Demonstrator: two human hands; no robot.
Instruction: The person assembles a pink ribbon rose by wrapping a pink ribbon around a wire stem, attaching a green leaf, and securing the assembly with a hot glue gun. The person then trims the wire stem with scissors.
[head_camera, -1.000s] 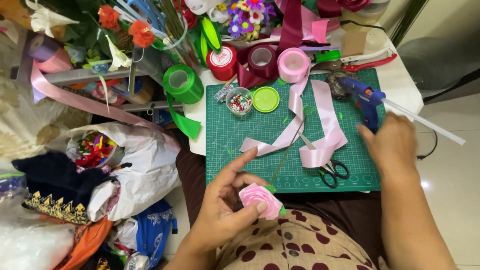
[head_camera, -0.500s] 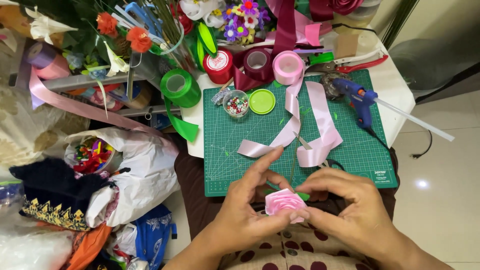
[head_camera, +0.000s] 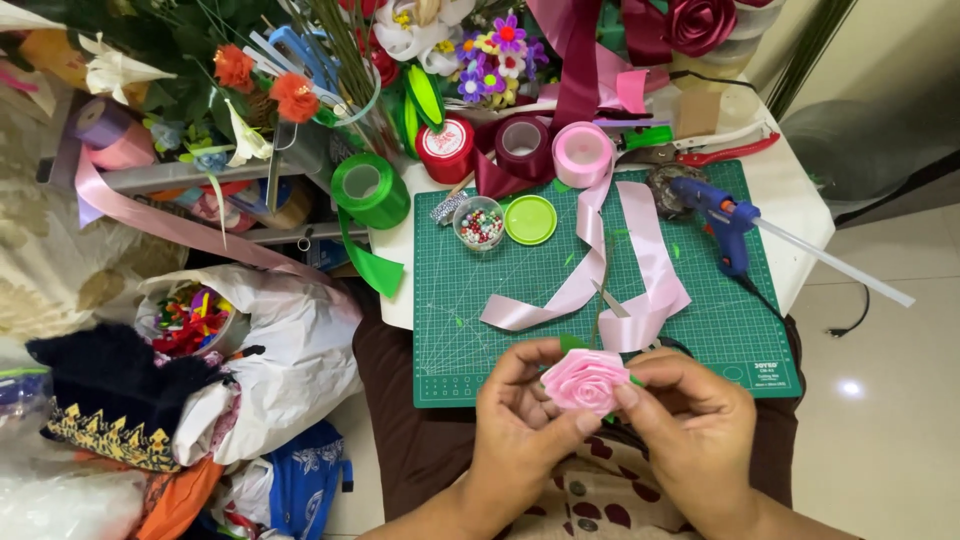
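Pink ribbon rose (head_camera: 584, 380) pinched between my left hand (head_camera: 522, 420) and right hand (head_camera: 690, 425); shaping petals, next needs gentle fingertip adjustment.

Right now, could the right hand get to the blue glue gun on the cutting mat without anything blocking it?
Probably yes. The glue gun lies in the open at the mat's far right corner, with bare mat in between. But the right hand shares its grip on the pink ribbon rose with the left hand and would have to let go first.
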